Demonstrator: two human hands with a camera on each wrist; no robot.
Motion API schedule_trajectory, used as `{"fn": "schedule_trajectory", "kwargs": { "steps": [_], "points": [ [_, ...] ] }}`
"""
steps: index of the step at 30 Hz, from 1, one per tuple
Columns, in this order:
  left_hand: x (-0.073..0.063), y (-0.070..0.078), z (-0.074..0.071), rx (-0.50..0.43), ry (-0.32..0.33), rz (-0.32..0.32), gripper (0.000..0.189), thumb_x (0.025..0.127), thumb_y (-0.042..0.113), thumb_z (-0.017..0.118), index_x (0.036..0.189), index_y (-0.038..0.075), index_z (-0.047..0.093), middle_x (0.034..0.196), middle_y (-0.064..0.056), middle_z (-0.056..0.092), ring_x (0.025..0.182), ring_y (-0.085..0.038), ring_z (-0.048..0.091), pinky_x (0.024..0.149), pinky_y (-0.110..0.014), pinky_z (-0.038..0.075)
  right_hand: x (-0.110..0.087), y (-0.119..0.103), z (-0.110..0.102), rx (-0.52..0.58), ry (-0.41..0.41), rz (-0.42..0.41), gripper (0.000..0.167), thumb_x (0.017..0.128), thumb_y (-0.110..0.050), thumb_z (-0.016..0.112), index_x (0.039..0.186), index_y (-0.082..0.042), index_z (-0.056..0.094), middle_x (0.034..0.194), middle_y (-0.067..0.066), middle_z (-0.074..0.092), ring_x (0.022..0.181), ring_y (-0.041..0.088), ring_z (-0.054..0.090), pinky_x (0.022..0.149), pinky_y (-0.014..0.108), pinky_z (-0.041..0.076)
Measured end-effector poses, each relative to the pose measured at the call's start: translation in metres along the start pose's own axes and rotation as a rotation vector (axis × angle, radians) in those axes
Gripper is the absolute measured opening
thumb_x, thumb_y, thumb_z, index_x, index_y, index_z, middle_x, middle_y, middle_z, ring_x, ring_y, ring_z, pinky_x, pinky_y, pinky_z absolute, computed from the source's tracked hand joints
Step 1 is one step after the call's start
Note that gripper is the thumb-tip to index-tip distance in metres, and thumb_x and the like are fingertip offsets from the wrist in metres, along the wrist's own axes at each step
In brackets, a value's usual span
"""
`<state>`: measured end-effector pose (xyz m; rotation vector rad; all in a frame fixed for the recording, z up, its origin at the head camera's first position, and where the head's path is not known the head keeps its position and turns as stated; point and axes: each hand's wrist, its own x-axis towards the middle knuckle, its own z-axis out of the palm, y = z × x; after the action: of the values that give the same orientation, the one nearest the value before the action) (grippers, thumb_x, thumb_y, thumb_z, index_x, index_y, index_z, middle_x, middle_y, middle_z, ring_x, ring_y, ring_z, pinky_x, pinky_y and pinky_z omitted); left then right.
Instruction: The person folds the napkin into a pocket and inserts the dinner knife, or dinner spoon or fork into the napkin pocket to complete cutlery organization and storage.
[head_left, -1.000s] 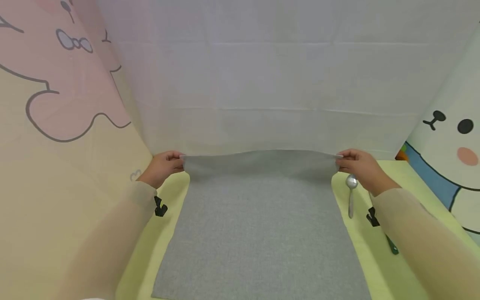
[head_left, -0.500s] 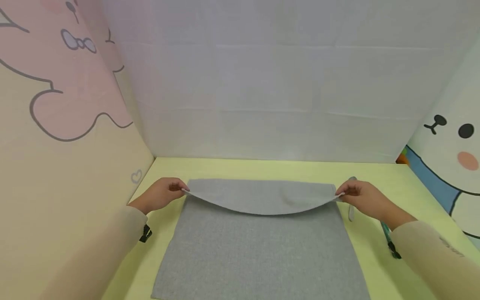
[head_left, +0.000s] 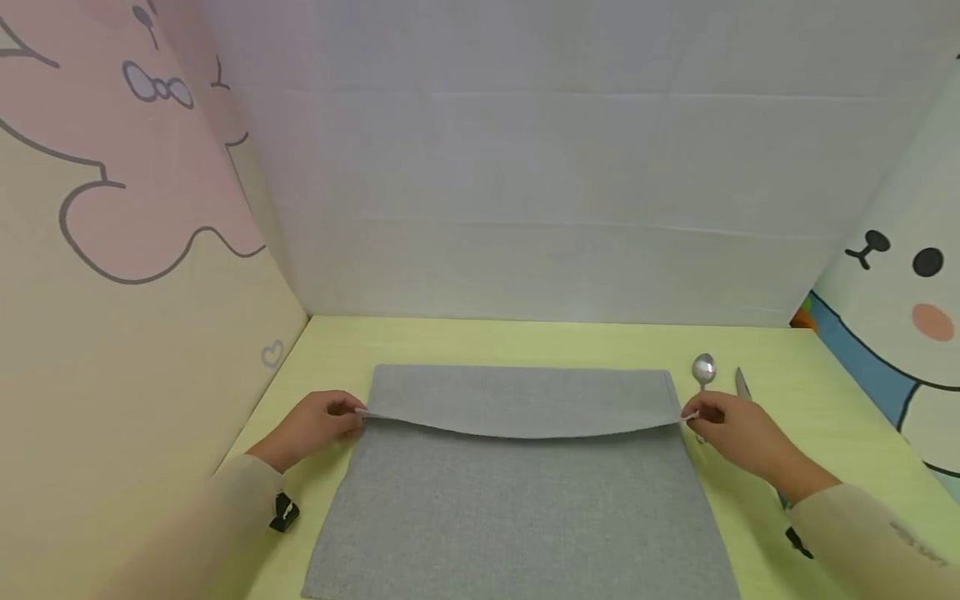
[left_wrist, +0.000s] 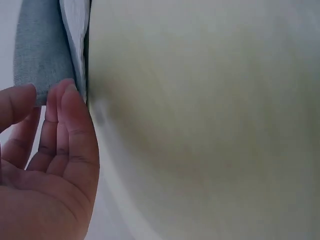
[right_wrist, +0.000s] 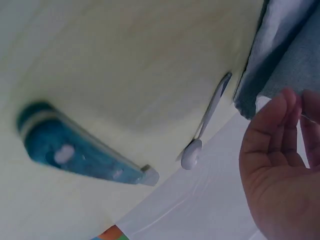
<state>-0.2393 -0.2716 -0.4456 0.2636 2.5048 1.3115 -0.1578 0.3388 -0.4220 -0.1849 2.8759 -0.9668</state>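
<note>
A grey cloth point(head_left: 517, 517) lies spread on the pale yellow table, its far part folded over toward me. My left hand point(head_left: 318, 427) pinches one corner of the folded edge, and my right hand point(head_left: 738, 433) pinches the opposite corner. Between the hands the edge sags in a shallow curve close over the lower layer. In the left wrist view, the cloth's corner point(left_wrist: 42, 55) sits between thumb and fingertips. The right wrist view shows the other corner point(right_wrist: 295, 70) held at the fingertips.
Right of the cloth lies a metal spoon point(head_left: 703, 368), partly behind my right hand. A knife point(head_left: 742, 383) lies farther right, mostly covered by the hand and sleeve; its green handle point(right_wrist: 80, 145) shows in the right wrist view. A white wall covering point(head_left: 555, 167) stands behind the table point(head_left: 480, 333).
Both hands have brought the cloth's far edge down and toward me, folding it over the rest. Since half a second ago they have come slightly nearer and lower, and the sag has flattened.
</note>
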Motion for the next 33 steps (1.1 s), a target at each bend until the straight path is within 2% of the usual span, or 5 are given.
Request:
{"fn": "schedule_trajectory", "kwargs": {
  "steps": [6,12,20,29,33],
  "points": [
    [0.002,0.003,0.015,-0.212,0.004,-0.139,0.024,0.101,0.008,0.063,0.117,-0.009,0.066,0.107,-0.015,0.070,0.094,-0.022,0.070,0.084,-0.036,0.058,0.002,0.003,0.014,0.326,-0.074,0.198,0.029,0.103,-0.006,0.052,0.123,0.011,0.062,0.108,0.017,0.070,0.087,0.021,0.069,0.074,0.034,0.059],
    [0.006,0.011,0.021,-0.332,0.050,-0.247,0.041,0.105,0.014,0.059,0.130,-0.016,0.051,0.116,-0.022,0.061,0.092,-0.021,0.068,0.086,-0.037,0.059,0.009,0.005,0.018,0.646,-0.090,0.317,0.056,0.109,-0.014,0.046,0.143,0.027,0.028,0.125,0.032,0.057,0.091,0.014,0.070,0.083,0.032,0.059],
    [0.002,0.016,0.022,-0.359,0.076,-0.280,0.057,0.097,-0.001,0.063,0.144,-0.019,0.037,0.130,-0.033,0.051,0.094,-0.024,0.065,0.085,-0.037,0.059,0.008,0.008,0.014,0.726,-0.126,0.349,0.059,0.106,0.002,0.049,0.146,0.029,0.016,0.146,0.050,0.023,0.103,0.014,0.065,0.090,0.036,0.057],
    [-0.027,0.013,0.020,-0.300,-0.021,-0.223,0.040,0.094,-0.001,0.064,0.128,-0.018,0.052,0.113,-0.019,0.062,0.091,-0.023,0.064,0.085,-0.039,0.059,-0.017,0.018,0.002,0.765,-0.221,0.366,0.058,0.102,0.004,0.054,0.143,0.029,0.022,0.118,0.023,0.055,0.096,0.021,0.065,0.089,0.040,0.058],
    [-0.043,0.009,0.023,-0.285,-0.042,-0.247,0.036,0.093,-0.003,0.064,0.125,-0.017,0.054,0.108,-0.017,0.063,0.088,-0.023,0.064,0.082,-0.040,0.059,-0.030,0.025,0.004,0.815,-0.337,0.335,0.042,0.100,0.003,0.058,0.132,0.024,0.041,0.108,0.014,0.060,0.094,0.022,0.065,0.089,0.041,0.058]
  ]
}}
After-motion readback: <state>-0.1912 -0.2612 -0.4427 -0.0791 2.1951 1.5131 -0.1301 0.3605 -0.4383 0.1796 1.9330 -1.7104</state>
